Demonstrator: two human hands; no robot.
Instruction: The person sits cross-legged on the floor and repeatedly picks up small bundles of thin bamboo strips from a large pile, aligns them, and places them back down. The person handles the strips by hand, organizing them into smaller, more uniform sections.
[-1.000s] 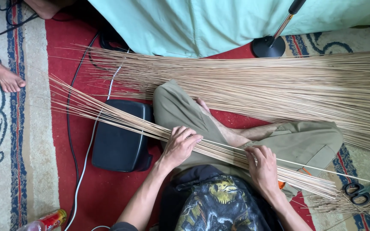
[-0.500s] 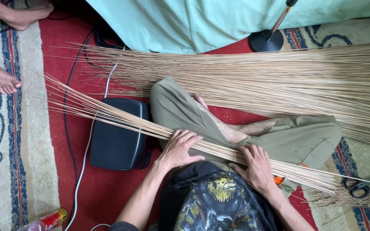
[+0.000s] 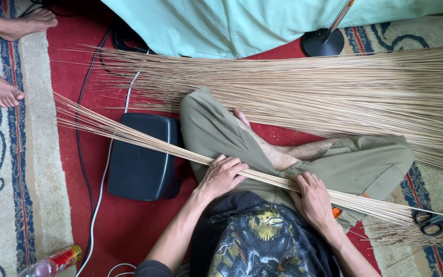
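**A:** Two hands are lying across a thin bundle of sticks (image 3: 190, 156) that's resting over the lap. Since a second ago the left hand (image 3: 223, 177) is sitting a touch further along it, fingers curling loosely over the top, not clenching. So the bundle is getting smoothed flat, I'd guess.

**B:** Right hand (image 3: 314, 200) is pressing palm-down on the same bundle, fingers spread, wrist bent back toward the body. Bundle's tips are fanning out over the black box (image 3: 142, 156). Further out, scissors (image 3: 434, 218) are lying on the rug, and the big pile of sticks (image 3: 334, 90) is sprawling beyond the knees.
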